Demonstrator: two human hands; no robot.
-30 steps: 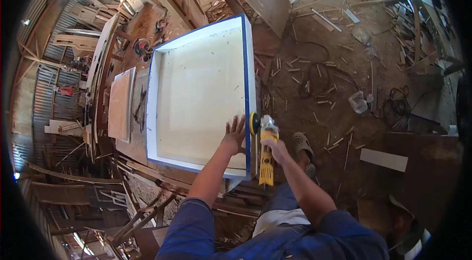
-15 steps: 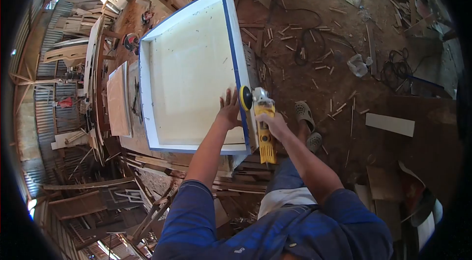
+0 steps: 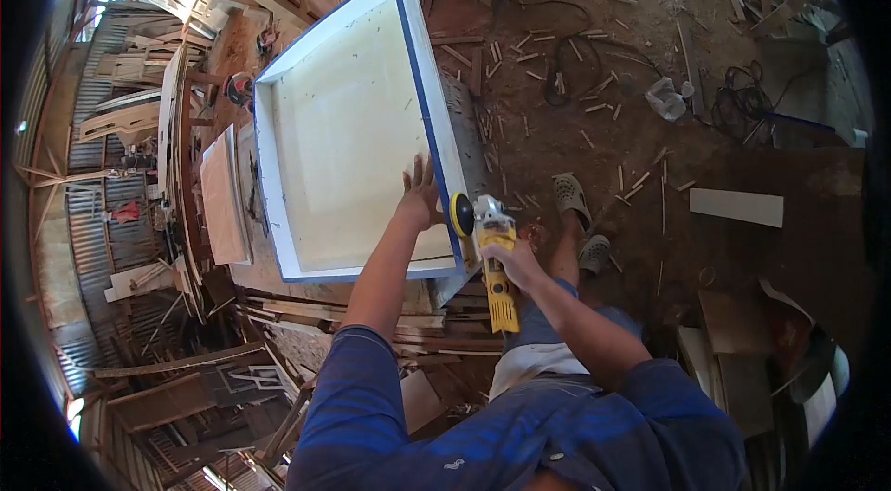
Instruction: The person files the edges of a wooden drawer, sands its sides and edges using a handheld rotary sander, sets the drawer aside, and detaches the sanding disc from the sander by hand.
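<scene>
A yellow angle grinder [image 3: 498, 291] with a silver head and a round yellow-and-black pad [image 3: 460, 213] is gripped by my right hand [image 3: 515, 261]. The pad's face is right at the blue-edged near-right side of a shallow white wooden box [image 3: 432, 73]. My left hand [image 3: 420, 199] rests with fingers spread on the inside of that same side wall, just left of the pad. The box lies with its pale inner panel [image 3: 348, 129] facing up, small specks scattered over it.
Wood offcuts [image 3: 594, 96] and a dark cable [image 3: 557, 73] litter the dirt floor. A plastic bag [image 3: 665, 99] and a white board [image 3: 736, 208] lie to the right. Stacked timber [image 3: 176, 166] lines the left. My clog-clad feet [image 3: 571, 197] stand beside the box.
The grinder and my right hand have shifted down along the box's side, toward my body. My left hand has moved slightly left. The whole view has shifted a little.
</scene>
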